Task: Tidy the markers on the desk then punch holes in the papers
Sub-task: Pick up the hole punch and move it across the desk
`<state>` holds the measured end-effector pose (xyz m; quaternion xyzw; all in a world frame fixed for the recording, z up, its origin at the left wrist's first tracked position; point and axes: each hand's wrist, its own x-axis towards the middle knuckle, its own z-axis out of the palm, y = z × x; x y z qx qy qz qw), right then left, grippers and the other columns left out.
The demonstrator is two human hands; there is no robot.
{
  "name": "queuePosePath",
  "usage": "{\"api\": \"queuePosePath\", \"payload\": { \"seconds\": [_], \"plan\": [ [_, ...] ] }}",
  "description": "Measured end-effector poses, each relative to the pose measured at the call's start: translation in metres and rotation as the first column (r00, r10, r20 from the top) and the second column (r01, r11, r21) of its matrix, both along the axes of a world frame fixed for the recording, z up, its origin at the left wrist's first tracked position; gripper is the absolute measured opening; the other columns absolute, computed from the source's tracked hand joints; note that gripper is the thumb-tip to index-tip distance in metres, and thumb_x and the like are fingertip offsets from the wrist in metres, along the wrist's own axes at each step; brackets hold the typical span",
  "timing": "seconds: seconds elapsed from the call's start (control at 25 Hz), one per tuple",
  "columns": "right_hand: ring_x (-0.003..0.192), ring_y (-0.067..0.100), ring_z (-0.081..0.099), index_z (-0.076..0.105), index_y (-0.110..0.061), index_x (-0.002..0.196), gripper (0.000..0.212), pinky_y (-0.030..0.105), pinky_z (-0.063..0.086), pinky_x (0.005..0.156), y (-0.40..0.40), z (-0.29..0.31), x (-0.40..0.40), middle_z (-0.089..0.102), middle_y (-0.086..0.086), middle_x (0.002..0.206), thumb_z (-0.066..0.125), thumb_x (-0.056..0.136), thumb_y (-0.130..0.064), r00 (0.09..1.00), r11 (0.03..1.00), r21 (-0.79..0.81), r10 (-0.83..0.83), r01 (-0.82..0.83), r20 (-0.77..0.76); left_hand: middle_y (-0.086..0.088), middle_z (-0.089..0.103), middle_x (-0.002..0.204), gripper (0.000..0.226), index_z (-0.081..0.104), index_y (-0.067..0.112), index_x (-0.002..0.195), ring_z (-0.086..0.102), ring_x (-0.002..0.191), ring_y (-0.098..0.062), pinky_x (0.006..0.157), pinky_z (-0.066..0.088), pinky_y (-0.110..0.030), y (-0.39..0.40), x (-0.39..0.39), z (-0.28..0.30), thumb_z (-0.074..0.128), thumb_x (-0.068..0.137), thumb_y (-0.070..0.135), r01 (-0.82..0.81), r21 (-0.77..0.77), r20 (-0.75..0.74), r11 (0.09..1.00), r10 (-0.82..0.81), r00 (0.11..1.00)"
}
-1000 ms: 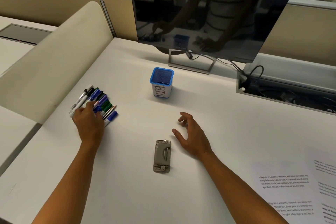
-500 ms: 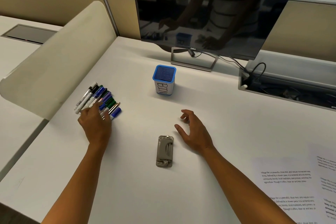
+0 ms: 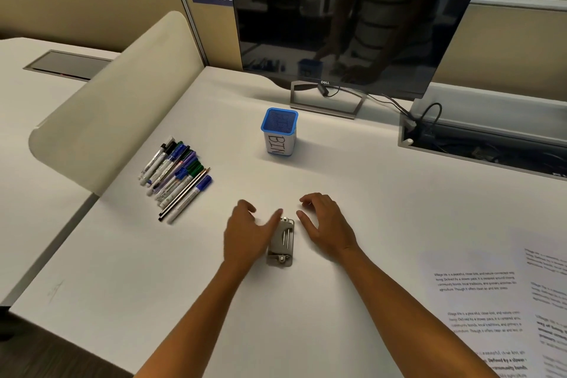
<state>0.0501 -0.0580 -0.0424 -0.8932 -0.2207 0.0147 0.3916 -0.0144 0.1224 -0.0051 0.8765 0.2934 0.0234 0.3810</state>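
Observation:
Several markers and pens lie side by side in a neat row at the left of the white desk. A grey hole punch lies flat in the middle. My left hand is open right beside its left edge, thumb touching or almost touching it. Just right of the punch, my right hand hovers with its fingers spread, a small gap apart. Printed papers lie at the right front of the desk.
A blue-rimmed mesh cup labelled BIN stands behind the punch. A dark monitor on a stand rises at the back. A cable tray is sunk in at back right. A cream divider panel borders the left.
My left hand has left the markers and moved right to the hole punch. My right hand has shifted slightly closer to the punch. The camera view has moved up.

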Motion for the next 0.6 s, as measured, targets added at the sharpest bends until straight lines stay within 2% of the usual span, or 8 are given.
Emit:
{"api": "queuePosePath", "payload": {
  "seconds": [0.08,0.2,0.28,0.4,0.48,0.6],
  "plan": [
    [0.099,0.002,0.053,0.056,-0.026,0.109,0.017,0.032,0.045,0.092,-0.003,0.001,-0.008,0.058,-0.015,0.105,0.054,0.095,-0.035,1.0,1.0,0.006,0.019,-0.019,-0.006,0.003,0.058,0.089,0.061,0.052,0.017,0.091,0.058,0.082,-0.018,0.069,0.047,-0.032,-0.015,-0.007,0.0,0.072,0.065,0.069,0.015,-0.05,-0.117,0.999,-0.021,0.993],
    [0.101,0.0,0.055,0.056,-0.027,0.11,0.018,0.034,0.045,0.094,-0.007,0.001,-0.02,0.06,-0.017,0.105,0.057,0.093,-0.035,0.999,0.999,0.027,0.022,-0.021,-0.046,0.0,0.062,0.08,0.039,0.055,0.015,0.077,0.059,0.07,-0.017,0.055,0.038,-0.024,-0.026,-0.011,0.002,0.079,0.069,0.045,0.025,-0.075,-0.131,0.997,-0.035,0.991],
    [0.103,-0.002,0.056,0.055,-0.03,0.113,0.026,0.033,0.044,0.097,-0.011,0.003,-0.027,0.06,-0.019,0.107,0.063,0.089,-0.038,0.995,0.999,0.054,0.01,-0.005,-0.095,0.001,0.063,0.079,0.027,0.059,0.014,0.077,0.061,0.072,-0.02,0.056,0.039,-0.024,-0.03,-0.011,0.007,0.077,0.073,0.033,0.019,-0.083,-0.109,0.996,-0.029,0.994],
    [0.113,-0.002,0.052,0.047,-0.035,0.127,0.058,0.028,0.043,0.101,-0.02,0.008,-0.036,0.056,-0.022,0.121,0.072,0.077,-0.051,0.982,0.995,0.083,0.068,-0.055,-0.173,-0.001,0.061,0.092,0.026,0.062,0.012,0.086,0.06,0.078,-0.02,0.061,0.039,-0.027,-0.035,-0.011,0.015,0.07,0.08,0.035,0.052,-0.064,-0.077,0.997,-0.057,0.995],
    [0.124,-0.003,0.046,0.038,-0.034,0.138,0.084,0.023,0.04,0.105,-0.027,0.012,-0.042,0.046,-0.024,0.136,0.079,0.068,-0.056,0.966,0.988,0.111,0.133,-0.111,-0.22,-0.002,0.06,0.098,0.026,0.061,0.013,0.09,0.06,0.082,-0.021,0.065,0.039,-0.029,-0.043,-0.01,0.02,0.066,0.084,0.037,0.108,-0.053,-0.063,0.993,-0.112,0.992],
    [0.133,-0.003,0.039,0.027,-0.03,0.146,0.106,0.015,0.037,0.107,-0.036,0.017,-0.05,0.034,-0.023,0.147,0.087,0.061,-0.051,0.952,0.973,0.192,0.172,-0.125,-0.252,-0.003,0.059,0.103,0.024,0.059,0.012,0.095,0.06,0.084,-0.022,0.069,0.044,-0.031,-0.066,-0.004,0.03,0.062,0.088,0.035,0.193,-0.031,-0.027,0.981,-0.194,0.981]
  ]
}}
